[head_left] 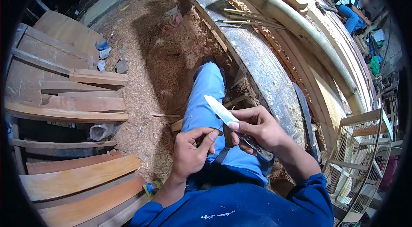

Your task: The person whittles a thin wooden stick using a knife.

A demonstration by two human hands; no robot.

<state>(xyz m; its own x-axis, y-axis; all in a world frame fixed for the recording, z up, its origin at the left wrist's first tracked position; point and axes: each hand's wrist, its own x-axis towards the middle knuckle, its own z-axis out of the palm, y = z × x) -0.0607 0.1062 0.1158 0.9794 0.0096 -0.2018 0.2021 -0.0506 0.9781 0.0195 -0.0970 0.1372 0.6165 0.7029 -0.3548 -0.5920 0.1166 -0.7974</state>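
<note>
My right hand (262,127) is wrapped round a folding knife (219,111), its pale blade pointing up and to the left over my lap. The knife's dark handle runs down below my palm. Close beside the blade, my left hand (195,149) is closed in a pinch, thumb against the curled fingers. Whatever thin piece it may hold is too small to make out. Both hands are above my blue trouser leg (204,94).
Right of my leg stretches a worn bench (262,60) bearing thin bamboo strips (253,18). A bamboo pole (300,20), a long dark blade (305,120) and a slatted wooden frame (362,154) lie beyond. Boards (81,171) are at left. A person (352,10) sits far right.
</note>
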